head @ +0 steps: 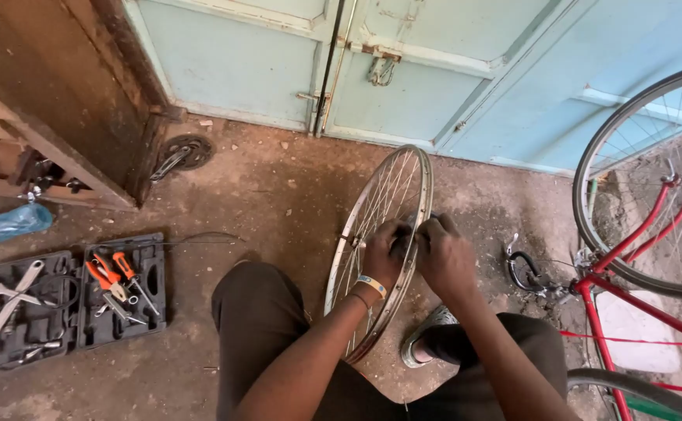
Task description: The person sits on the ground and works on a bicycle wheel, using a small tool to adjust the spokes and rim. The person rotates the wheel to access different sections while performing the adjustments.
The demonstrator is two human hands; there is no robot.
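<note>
Your left hand [384,251] and right hand [444,257] both grip the bare bicycle wheel [380,234] at its hub, fingers curled closed around it. The wheel stands upright between your knees, right of the open tool case [68,304] (screwdrivers, wrenches inside).

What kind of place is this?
Probably a small bicycle repair spot: a bare spoked wheel held upright on a dirt floor, an open tool case of wrenches and screwdrivers, and a red bicycle nearby.

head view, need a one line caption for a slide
Seated person's left hand and right hand grip a bare spoked bicycle wheel upright on a dirt floor, open tool case alongside.
</note>
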